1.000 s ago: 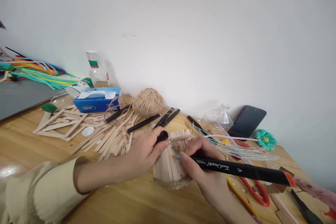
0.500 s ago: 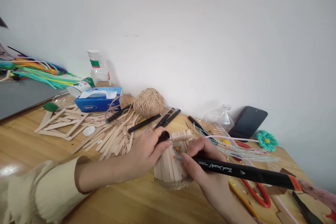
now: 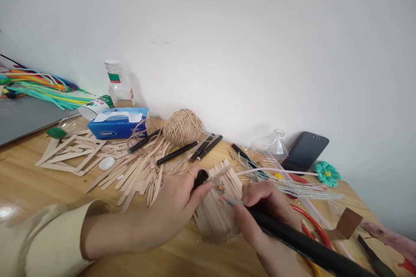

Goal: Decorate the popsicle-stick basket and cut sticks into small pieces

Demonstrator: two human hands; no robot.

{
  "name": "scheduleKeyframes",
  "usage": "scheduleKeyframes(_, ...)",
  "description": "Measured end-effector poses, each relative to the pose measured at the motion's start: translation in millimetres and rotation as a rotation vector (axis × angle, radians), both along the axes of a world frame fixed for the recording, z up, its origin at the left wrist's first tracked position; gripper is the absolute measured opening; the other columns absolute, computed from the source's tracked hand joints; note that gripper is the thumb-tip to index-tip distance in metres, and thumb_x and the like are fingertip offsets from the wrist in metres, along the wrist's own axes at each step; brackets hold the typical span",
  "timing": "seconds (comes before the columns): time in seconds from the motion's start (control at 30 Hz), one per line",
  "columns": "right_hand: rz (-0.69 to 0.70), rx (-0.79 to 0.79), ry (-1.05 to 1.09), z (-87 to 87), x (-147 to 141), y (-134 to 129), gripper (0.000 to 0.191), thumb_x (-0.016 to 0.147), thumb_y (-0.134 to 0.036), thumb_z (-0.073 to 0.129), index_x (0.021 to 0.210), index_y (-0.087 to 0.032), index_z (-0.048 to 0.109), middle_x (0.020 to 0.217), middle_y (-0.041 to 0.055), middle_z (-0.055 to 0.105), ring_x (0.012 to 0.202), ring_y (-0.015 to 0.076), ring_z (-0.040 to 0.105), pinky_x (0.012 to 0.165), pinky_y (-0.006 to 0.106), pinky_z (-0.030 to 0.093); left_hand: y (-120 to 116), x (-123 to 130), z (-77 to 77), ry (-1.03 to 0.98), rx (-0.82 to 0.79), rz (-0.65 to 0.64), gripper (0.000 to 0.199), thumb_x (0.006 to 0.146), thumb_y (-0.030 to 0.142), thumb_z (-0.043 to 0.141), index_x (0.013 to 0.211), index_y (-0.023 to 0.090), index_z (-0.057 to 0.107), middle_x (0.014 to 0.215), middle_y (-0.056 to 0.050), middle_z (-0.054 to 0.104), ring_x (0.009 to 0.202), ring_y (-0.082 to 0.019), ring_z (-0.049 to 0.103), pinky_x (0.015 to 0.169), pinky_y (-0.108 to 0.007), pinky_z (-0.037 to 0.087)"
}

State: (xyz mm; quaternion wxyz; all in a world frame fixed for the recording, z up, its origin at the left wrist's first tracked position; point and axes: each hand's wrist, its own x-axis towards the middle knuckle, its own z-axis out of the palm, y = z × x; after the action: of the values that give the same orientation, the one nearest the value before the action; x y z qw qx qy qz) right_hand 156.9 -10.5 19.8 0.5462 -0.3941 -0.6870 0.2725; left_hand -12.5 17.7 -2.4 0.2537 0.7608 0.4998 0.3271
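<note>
A cup-like piece faced with upright wooden sticks (image 3: 219, 214) lies tilted on the table, a twine band near its top and a grey flower with an orange centre drawn on it. My left hand (image 3: 178, 192) is closed round a black marker cap (image 3: 200, 177) and rests against the piece's upper left side. Pinched in my right hand (image 3: 266, 212) is a black marker (image 3: 292, 236). Its orange tip is just below the flower, near a small faint outline; whether it touches the wood, I cannot tell.
Loose wooden sticks (image 3: 139, 175), a twine ball (image 3: 182, 127), a blue tissue box (image 3: 118, 123) and black markers lie behind and left. To the right are a phone (image 3: 305, 151), a teal flower (image 3: 327, 173), glittery stems, red-handled scissors (image 3: 313, 225) and a brown scrap (image 3: 346, 223).
The stick-covered piece has turned and tilted slightly. My right hand has shifted right and down, its marker tip now apart from the earlier spot and the barrel angled more steeply.
</note>
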Motion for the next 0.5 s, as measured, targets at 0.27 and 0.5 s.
scheduleKeyframes(0.27,0.088,0.067,-0.051,-4.7,3.4,-1.9,0.025,0.075,-0.002,0.053,0.072,-0.025,0.043,0.057,-0.0074,0.039,0.048,0.0109,0.037,0.046,0.024,0.029,-2.2,0.3,-0.1,0.008,-0.145,-0.031,0.037,0.092,0.047,0.027,0.093,0.020,0.052,0.075,-0.005,0.064,0.068,-0.023,0.060,0.059,-0.031,0.042)
scheduleKeyframes(0.5,-0.018,0.172,0.015,-13.8,-9.6,2.4,0.020,0.074,-0.008,0.054,0.069,-0.024,0.042,0.054,-0.0068,0.037,0.045,0.0105,0.032,0.043,0.026,0.021,-0.4,0.8,5.6,0.085,-0.198,-0.040,0.034,0.091,0.045,0.026,0.088,0.021,0.050,0.066,-0.002,0.061,0.063,-0.022,0.059,0.057,-0.030,0.041)
